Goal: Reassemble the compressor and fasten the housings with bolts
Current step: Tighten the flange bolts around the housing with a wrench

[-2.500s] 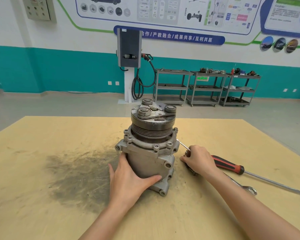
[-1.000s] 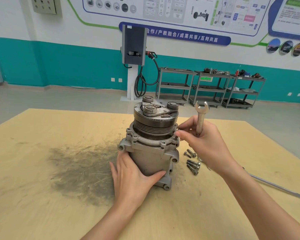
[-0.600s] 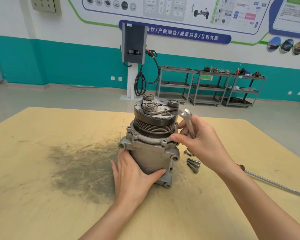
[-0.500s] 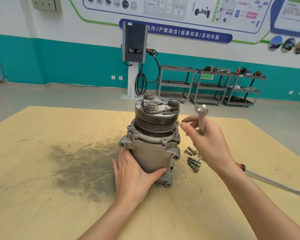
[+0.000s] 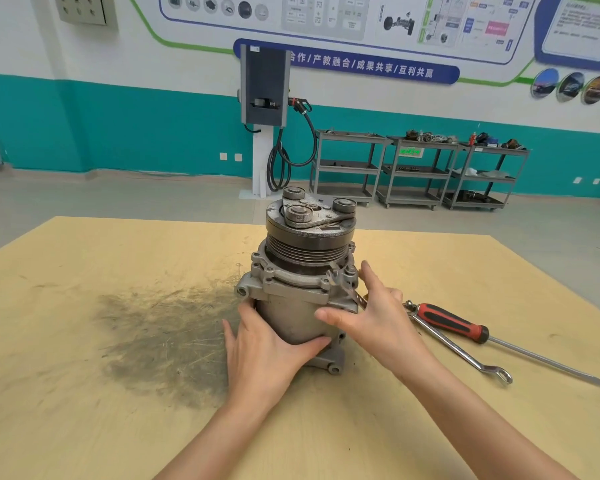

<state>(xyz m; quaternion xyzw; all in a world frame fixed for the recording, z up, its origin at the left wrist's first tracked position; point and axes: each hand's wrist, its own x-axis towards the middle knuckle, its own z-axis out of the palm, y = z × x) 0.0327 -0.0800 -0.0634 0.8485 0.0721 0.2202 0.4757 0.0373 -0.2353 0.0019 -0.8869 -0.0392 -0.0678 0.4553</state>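
Fingers [image 5: 368,275] now straight | wrench [image 5: 343,287] lowered onto compressor [image 5: 291,306] flange bolt

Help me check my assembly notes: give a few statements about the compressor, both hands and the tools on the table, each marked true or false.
1. The compressor stands upright, pulley end on top. True.
2. The left hand grips the red-handled screwdriver. False: it holds the compressor body; the screwdriver lies on the table.
3. A wrench sits at a flange bolt under the right hand. True.
4. The spare spanner rests on the pulley. False: it lies on the table beside the screwdriver.
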